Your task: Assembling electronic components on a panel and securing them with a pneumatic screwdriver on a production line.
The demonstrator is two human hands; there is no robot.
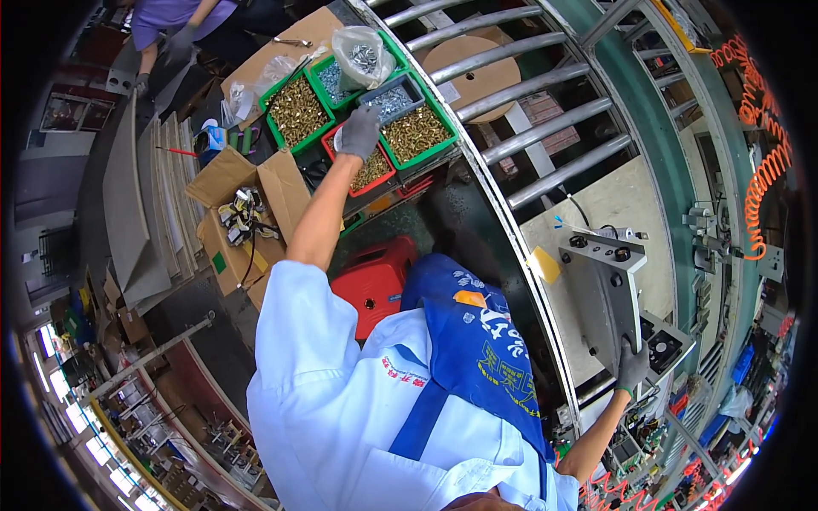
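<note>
My left hand [360, 132], in a grey glove, is over the near edge of a small grey-blue bin [394, 100] of silvery screws. Its fingers point down and away, so their grip is hidden. Just under it is a red bin [371, 173] of small brass-coloured parts, and a white round edge shows beside the hand. Far to the right, my gloved right hand [632, 368] grips the near end of a grey metal casing [601, 285] with black round fittings. This casing stands on edge on a pale board [545, 228].
Green bins [298, 111] hold more brass parts, beside a plastic bag [362, 58] of metal hardware. An open carton [256, 226] of wired parts stands at left. A red stool [372, 285] is below. Metal rollers [545, 81] run along the right; another person [175, 30] is at upper left.
</note>
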